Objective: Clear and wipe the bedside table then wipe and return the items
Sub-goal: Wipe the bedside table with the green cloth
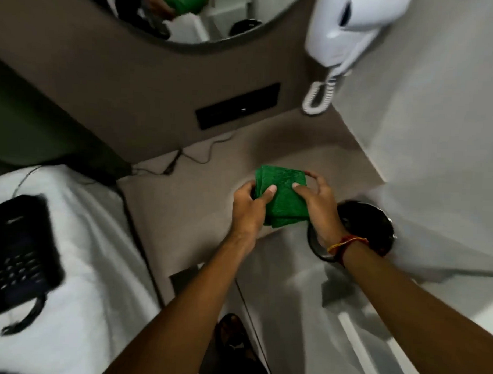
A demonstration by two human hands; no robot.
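A folded green cloth (284,199) is held above the beige bedside table (200,202) near its right front corner. My left hand (250,209) grips the cloth's left edge with the thumb on top. My right hand (317,203) holds the right edge, fingers spread over it, a red thread around the wrist. A black telephone (19,246) lies on the white bed (98,237) at the left, its cord trailing off.
A black cable (184,159) lies on the table by a dark wall socket panel (237,105). A white wall-mounted hair dryer (351,28) with coiled cord hangs upper right. A black bin (369,224) stands under my right wrist. A round mirror (190,14) is above.
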